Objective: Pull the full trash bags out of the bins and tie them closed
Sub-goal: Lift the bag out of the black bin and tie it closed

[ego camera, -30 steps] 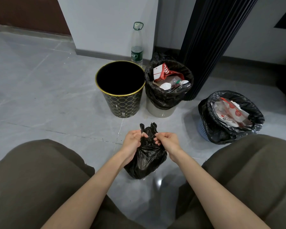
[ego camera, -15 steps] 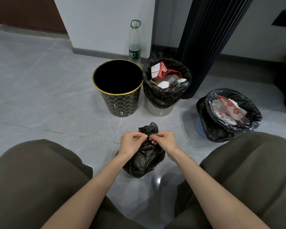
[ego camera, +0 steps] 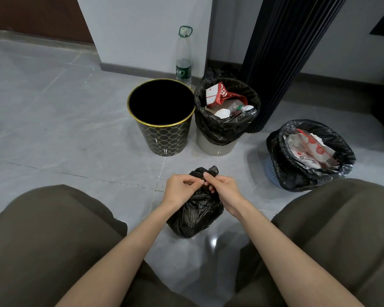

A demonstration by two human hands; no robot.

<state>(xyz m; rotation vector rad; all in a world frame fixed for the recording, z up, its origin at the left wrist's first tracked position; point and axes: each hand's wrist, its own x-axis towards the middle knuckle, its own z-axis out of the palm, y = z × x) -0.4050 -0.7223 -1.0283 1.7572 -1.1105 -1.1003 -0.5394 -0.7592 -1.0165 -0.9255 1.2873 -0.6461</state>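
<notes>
A small full black trash bag (ego camera: 195,216) sits on the grey floor between my knees. My left hand (ego camera: 179,191) and my right hand (ego camera: 222,191) both pinch its gathered neck, fingertips meeting at the top, where a tuft of plastic sticks up. Behind it stands a black bin with a gold rim (ego camera: 162,118), with no bag inside. To its right a pale bin (ego camera: 215,147) holds a black bag (ego camera: 222,129) full of wrappers. Farther right a blue basket bin (ego camera: 273,173) holds another full black bag (ego camera: 297,173).
A tall plastic bottle (ego camera: 183,56) stands against the white wall behind the bins. A dark ribbed column (ego camera: 279,52) rises just right of the pale bin. My knees in olive trousers (ego camera: 53,240) flank the bag on both sides.
My hands have drawn closer together at the bag's neck, and the two loose ends that stood up earlier are now bunched into one low tuft. The bins have not moved.
</notes>
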